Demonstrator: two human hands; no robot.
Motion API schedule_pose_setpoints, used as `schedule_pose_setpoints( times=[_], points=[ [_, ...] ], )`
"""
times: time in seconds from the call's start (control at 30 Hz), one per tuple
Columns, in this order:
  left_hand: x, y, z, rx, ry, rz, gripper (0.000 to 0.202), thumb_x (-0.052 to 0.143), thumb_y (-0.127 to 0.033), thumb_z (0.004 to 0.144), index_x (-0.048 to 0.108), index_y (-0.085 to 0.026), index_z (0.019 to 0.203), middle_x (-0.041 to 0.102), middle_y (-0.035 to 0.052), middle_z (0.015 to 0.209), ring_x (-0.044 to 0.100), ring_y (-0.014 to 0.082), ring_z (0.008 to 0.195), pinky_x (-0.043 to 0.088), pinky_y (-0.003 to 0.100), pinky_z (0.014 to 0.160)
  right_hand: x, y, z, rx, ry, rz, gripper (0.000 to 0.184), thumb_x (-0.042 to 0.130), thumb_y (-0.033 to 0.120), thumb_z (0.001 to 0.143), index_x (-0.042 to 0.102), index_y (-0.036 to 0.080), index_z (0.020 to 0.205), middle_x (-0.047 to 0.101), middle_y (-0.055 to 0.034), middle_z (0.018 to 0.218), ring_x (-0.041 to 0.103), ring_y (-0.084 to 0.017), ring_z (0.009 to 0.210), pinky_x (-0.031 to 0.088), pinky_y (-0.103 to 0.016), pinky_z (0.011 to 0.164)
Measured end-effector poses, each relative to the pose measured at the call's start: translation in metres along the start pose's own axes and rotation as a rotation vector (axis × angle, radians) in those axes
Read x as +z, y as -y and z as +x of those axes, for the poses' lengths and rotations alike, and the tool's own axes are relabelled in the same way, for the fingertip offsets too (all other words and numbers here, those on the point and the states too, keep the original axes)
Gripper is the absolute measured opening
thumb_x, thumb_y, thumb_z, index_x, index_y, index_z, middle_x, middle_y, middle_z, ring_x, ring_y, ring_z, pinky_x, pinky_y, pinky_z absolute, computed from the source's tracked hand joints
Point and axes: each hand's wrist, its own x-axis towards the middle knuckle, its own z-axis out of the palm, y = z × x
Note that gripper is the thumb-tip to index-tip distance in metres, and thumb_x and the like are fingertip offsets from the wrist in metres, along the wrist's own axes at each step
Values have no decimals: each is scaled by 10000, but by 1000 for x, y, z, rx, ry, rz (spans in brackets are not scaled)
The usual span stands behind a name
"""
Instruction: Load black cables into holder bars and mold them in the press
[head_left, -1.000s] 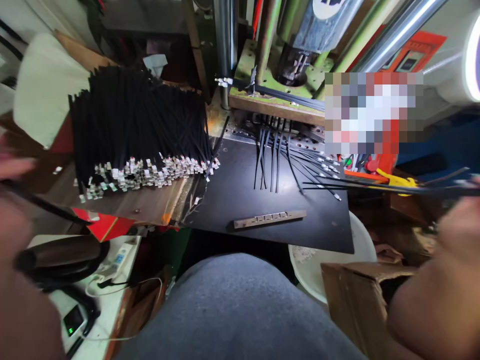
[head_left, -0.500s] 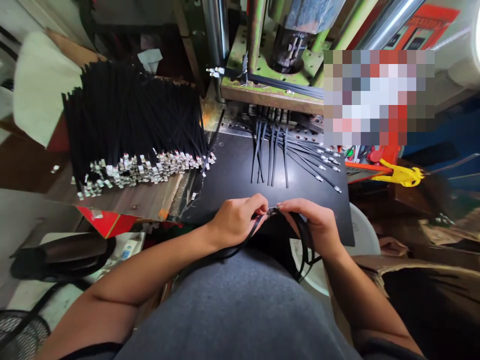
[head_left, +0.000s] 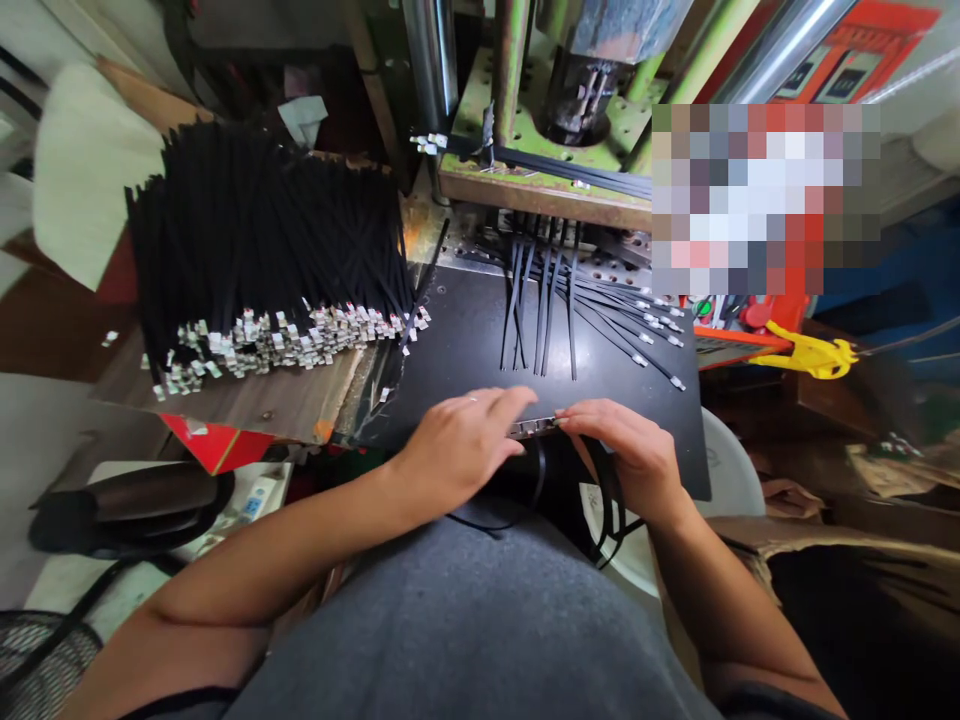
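Observation:
My right hand pinches the end of a slim metal strip with small slots or fittings along it, low over the front edge of a black board. Thin black flat cables loop down below that hand. Just left of the strip is my left hand, its thumb and fingers apart, with nothing visibly gripped. Another black cable hangs beneath the strip. On the board lie several black cables, some with silvery connector ends.
To the left, a large pile of black cables with pale connectors rests on a wooden shelf. A green press stands behind the board. At right are a yellow clamp-like tool and a white bucket.
My left hand has opened from its pinch and shifted slightly left, letting go of the black cable, which now hangs lower. More of the metal strip shows. My right hand keeps its pinch.

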Motion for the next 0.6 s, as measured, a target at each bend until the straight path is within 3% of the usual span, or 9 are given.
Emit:
schedule_pose_setpoints(
  times=[0.1, 0.17, 0.23, 0.33, 0.43, 0.53, 0.6],
  points=[
    [-19, 35, -30, -282, -166, 125, 333, 666, -352, 912, 518, -214, 1176, 631, 82, 1139, 635, 249, 1021, 525, 384, 881, 0, -1, 1, -21, 2, 11, 220, 575, 95, 919, 692, 205, 1068, 721, -87, 1025, 693, -192, 947, 587, -348, 820],
    [-28, 60, -48, -487, -195, 262, 367, 639, -415, 916, 517, -198, 1186, 609, 117, 1154, 631, 270, 978, 519, 411, 862, -1, -3, 2, -22, 0, 13, 210, 564, 117, 927, 699, 209, 1058, 726, -85, 1016, 698, -196, 937, 591, -351, 817],
    [-31, 78, -58, -601, -186, 315, 422, 636, -439, 905, 498, -189, 1215, 609, 133, 1150, 629, 277, 951, 512, 415, 852, -1, -4, 4, -20, 4, 9, 210, 554, 128, 932, 703, 213, 1053, 728, -84, 1017, 701, -197, 935, 595, -355, 817],
    [-24, 89, -60, -635, -171, 188, 399, 578, -390, 927, 462, -198, 1256, 657, 81, 1018, 636, 235, 871, 502, 361, 801, -1, -3, 6, -41, 12, -11, 223, 539, 113, 934, 701, 212, 1050, 728, -83, 1004, 700, -192, 931, 596, -352, 820],
    [-23, 86, -63, -597, -119, 113, 375, 502, -336, 944, 469, -198, 1291, 665, 39, 918, 624, 206, 804, 484, 335, 751, -2, 3, 5, -106, 62, -68, 254, 510, 84, 942, 679, 201, 1092, 723, -89, 1010, 689, -197, 943, 591, -364, 824],
    [-41, 82, -84, -482, 10, 162, 309, 472, -339, 938, 591, -241, 1206, 657, 29, 975, 620, 209, 815, 479, 352, 756, -3, 10, 0, -156, 153, -174, 254, 496, 75, 953, 653, 174, 1126, 716, -101, 1059, 671, -225, 996, 580, -404, 859],
    [-62, 82, -103, -449, 5, 172, 249, 475, -353, 938, 662, -299, 1093, 654, -3, 999, 626, 204, 817, 489, 356, 759, -5, 12, -5, -132, 177, -197, 241, 490, 81, 964, 646, 160, 1130, 704, -111, 1096, 662, -225, 1027, 575, -399, 881]
  ],
)
